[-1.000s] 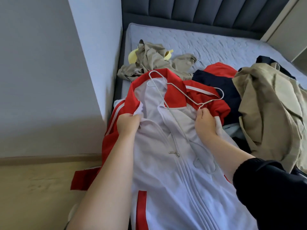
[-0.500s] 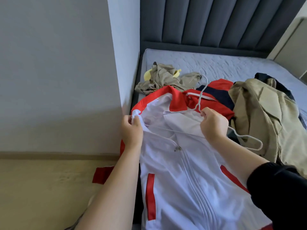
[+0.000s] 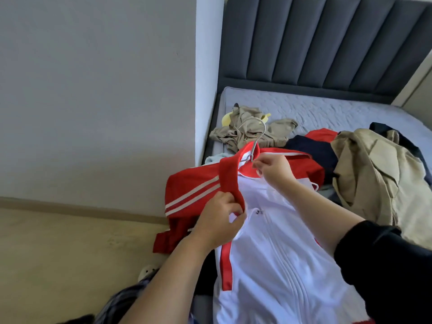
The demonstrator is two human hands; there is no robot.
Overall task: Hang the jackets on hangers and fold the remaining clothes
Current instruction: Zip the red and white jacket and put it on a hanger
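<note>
1 jacket [image 3: 268,242] | 1 hanger [image 3: 260,134] | left hand [image 3: 219,222] grips jacket | right hand [image 3: 274,169] pinches hanger

Padded headboard [image 3: 327,43] backs the quilted mattress [image 3: 327,111]; perhaps a slipper [image 3: 146,272] lies on the floor [image 3: 58,265].

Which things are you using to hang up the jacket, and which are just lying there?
In use: red-and-white jacket, wire hanger, left hand, right hand.
Lying about: tan jacket, khaki garment, navy garment, yellow object.
</note>
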